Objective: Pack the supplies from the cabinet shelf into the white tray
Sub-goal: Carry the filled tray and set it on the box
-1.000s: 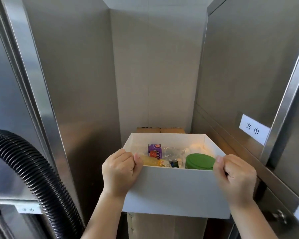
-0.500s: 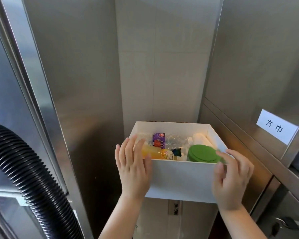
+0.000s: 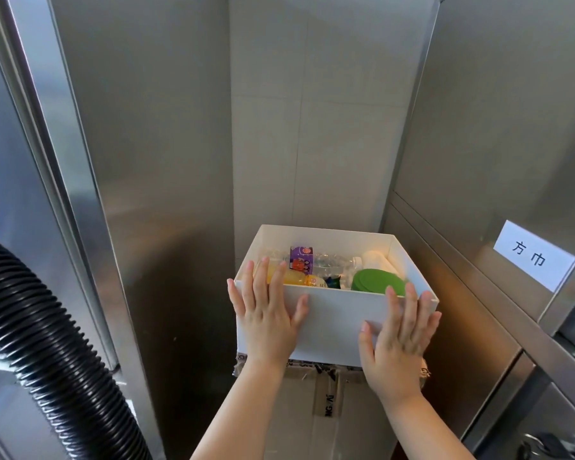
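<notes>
Walls of the laden white tray (image 3: 332,327) look flimsy, so lift underneath; left grip (image 3: 266,317) and right grip (image 3: 399,340) press flat-fingered.

Black ribbed hose (image 3: 47,343), taped cardboard box (image 3: 299,419)
</notes>
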`<state>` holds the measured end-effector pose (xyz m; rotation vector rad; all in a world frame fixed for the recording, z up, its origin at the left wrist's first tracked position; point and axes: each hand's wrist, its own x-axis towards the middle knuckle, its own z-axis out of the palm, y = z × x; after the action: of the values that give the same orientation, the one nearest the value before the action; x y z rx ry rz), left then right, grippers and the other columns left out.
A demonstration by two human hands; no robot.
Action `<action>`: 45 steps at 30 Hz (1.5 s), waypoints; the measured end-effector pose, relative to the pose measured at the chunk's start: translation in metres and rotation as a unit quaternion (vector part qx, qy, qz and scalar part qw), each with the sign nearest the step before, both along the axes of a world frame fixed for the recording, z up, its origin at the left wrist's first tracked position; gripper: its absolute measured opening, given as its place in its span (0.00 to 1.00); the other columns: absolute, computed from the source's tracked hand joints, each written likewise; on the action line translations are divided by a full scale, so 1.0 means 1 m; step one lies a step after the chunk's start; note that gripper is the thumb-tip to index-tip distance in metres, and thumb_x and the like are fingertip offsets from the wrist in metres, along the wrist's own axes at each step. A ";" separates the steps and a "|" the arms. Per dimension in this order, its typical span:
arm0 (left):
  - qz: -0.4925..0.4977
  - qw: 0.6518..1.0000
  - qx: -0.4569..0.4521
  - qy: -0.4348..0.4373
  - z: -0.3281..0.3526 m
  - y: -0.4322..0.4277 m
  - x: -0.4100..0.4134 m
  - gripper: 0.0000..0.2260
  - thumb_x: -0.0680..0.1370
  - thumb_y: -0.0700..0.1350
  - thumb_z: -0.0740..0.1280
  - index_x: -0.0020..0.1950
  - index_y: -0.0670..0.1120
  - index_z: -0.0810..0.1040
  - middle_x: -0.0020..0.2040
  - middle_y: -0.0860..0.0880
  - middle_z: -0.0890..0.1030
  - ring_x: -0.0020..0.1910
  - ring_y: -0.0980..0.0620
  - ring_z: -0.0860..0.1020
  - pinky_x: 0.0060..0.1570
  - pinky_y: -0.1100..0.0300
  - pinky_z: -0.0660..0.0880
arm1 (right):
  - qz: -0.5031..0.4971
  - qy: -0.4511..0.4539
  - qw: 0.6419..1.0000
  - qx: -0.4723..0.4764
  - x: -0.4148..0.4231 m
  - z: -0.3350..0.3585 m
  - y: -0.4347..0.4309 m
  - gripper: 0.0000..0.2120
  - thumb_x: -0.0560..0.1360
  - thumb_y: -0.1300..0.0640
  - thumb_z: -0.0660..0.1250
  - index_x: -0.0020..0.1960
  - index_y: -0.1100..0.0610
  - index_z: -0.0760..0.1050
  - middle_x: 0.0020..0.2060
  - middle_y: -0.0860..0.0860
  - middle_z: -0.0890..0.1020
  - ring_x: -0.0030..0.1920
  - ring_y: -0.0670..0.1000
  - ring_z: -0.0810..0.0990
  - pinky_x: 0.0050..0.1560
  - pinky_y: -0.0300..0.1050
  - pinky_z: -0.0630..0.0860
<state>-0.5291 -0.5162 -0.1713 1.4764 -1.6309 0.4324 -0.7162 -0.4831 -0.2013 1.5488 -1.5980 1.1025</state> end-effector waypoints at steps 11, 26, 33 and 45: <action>0.017 0.997 0.069 0.004 0.009 -0.050 -0.012 0.25 0.79 0.61 0.41 0.62 0.48 0.67 0.66 0.45 0.69 0.70 0.44 0.58 0.71 0.44 0.41 | -0.059 0.052 0.995 0.056 -0.010 0.001 -0.050 0.30 0.78 0.46 0.52 0.75 0.60 0.53 0.74 0.62 0.56 0.75 0.64 0.51 0.72 0.65 0.51; 0.029 0.999 0.045 -0.003 0.001 -0.139 -0.029 0.19 0.76 0.60 0.49 0.58 0.49 0.65 0.62 0.43 0.73 0.65 0.43 0.62 0.68 0.40 0.50 | -0.066 0.080 0.986 0.134 -0.030 0.015 -0.122 0.32 0.76 0.41 0.50 0.73 0.61 0.56 0.71 0.65 0.63 0.73 0.65 0.55 0.70 0.66 0.56; 0.013 1.000 0.002 0.011 -0.004 -0.183 -0.038 0.17 0.76 0.58 0.51 0.57 0.48 0.65 0.61 0.43 0.72 0.65 0.43 0.61 0.67 0.40 0.49 | -0.068 0.076 0.983 0.153 -0.039 0.016 -0.164 0.32 0.77 0.41 0.48 0.73 0.61 0.56 0.71 0.64 0.62 0.73 0.64 0.54 0.71 0.64 0.52; 0.005 0.999 -0.034 0.020 -0.011 -0.242 -0.046 0.16 0.75 0.57 0.53 0.56 0.48 0.66 0.59 0.42 0.73 0.64 0.43 0.61 0.66 0.40 0.52 | -0.073 0.078 0.981 0.160 -0.045 0.015 -0.222 0.32 0.77 0.41 0.47 0.73 0.61 0.55 0.72 0.64 0.61 0.73 0.65 0.53 0.71 0.66 0.53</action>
<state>-0.5750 -0.7587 -0.1819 1.4345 -1.5628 0.4563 -0.7615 -0.7048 -0.1864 1.6427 -1.8121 0.6491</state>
